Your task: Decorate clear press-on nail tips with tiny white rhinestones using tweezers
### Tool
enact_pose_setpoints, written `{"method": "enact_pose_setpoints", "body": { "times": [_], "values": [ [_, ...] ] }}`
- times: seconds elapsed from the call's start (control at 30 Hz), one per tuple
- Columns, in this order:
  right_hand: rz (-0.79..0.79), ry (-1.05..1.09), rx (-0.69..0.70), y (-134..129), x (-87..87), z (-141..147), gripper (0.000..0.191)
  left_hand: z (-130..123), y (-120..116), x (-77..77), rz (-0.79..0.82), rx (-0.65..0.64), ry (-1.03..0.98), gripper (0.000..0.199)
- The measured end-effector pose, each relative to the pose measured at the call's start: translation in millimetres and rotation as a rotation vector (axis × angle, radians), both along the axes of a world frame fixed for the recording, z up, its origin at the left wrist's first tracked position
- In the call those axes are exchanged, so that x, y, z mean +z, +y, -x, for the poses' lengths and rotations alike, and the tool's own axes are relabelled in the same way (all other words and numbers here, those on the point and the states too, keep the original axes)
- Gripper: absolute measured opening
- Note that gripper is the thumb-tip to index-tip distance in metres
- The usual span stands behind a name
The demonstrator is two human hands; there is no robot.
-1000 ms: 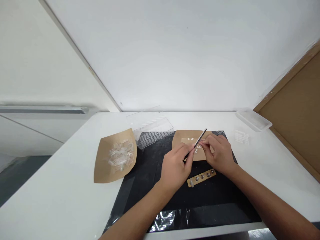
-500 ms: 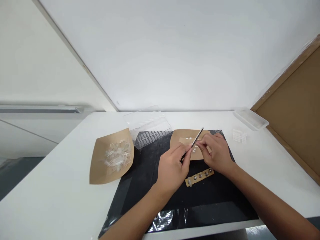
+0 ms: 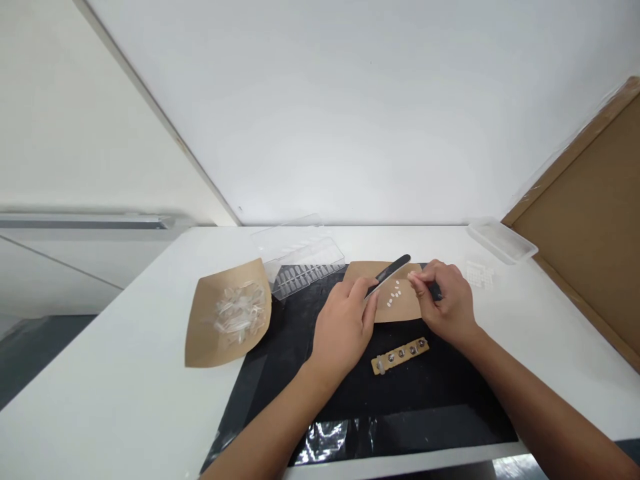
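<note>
A black nail file (image 3: 393,270) slants up to the right from my left hand (image 3: 345,317), which is closed around its lower end. My right hand (image 3: 445,300) is pinched shut at the right side of a brown paper sheet (image 3: 365,270); something small and pale may be between its fingertips, but I cannot make it out. Several small white ovals (image 3: 397,293) lie on that sheet between the two hands. Below them, a tan strip (image 3: 400,355) with several round metal studs rests on the black mat, a clear nail tip (image 3: 381,367) at its left end.
Left of the black mat (image 3: 285,360), a brown paper tray (image 3: 200,333) holds a heap of clear nail tips (image 3: 240,310). A clear hinged box (image 3: 310,267) with rows of tips stands behind. At the right are a white grid sheet (image 3: 479,275) and a translucent tray (image 3: 503,241).
My hands have moved apart, the right one shifting rightward off the file. The file has turned, showing more of its black face, and tilts lower to the right.
</note>
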State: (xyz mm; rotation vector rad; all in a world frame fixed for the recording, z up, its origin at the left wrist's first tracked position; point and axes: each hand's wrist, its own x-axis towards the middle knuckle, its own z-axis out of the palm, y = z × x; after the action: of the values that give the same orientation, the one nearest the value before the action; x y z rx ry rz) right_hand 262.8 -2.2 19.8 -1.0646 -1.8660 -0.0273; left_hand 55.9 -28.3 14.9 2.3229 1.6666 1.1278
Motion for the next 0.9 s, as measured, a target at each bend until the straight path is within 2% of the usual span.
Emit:
{"method": "enact_pose_setpoints", "body": {
  "times": [0.13,0.3,0.53,0.7,0.8,0.9],
  "values": [
    [0.000,0.071,-0.030,-3.4,-2.6,-2.1,0.014,0.8,0.8,1.2,0.002,0.052,0.078,0.025],
    [0.008,0.057,-0.070,-6.7,-4.4,2.8,0.015,0.5,0.9,-2.0,-0.076,-0.010,0.128,0.024],
    [0.010,-0.032,-0.075,-2.7,-13.3,5.1,0.019,-2.8,-1.6,-4.4,-0.040,-0.074,-0.082,0.015],
    [0.028,-0.012,-0.067,-2.9,-12.3,4.1,0.018,-5.1,-0.6,-2.0,-0.073,-0.210,-0.276,0.016],
    [0.041,0.039,-0.061,-1.9,-12.5,6.3,0.018,-7.9,-1.2,-4.4,-0.085,-0.263,-0.302,0.020],
    [0.069,0.049,-0.044,-1.1,-13.3,8.8,0.020,-10.6,-3.2,-7.6,-0.106,-0.265,-0.292,0.021]
  ]
}}
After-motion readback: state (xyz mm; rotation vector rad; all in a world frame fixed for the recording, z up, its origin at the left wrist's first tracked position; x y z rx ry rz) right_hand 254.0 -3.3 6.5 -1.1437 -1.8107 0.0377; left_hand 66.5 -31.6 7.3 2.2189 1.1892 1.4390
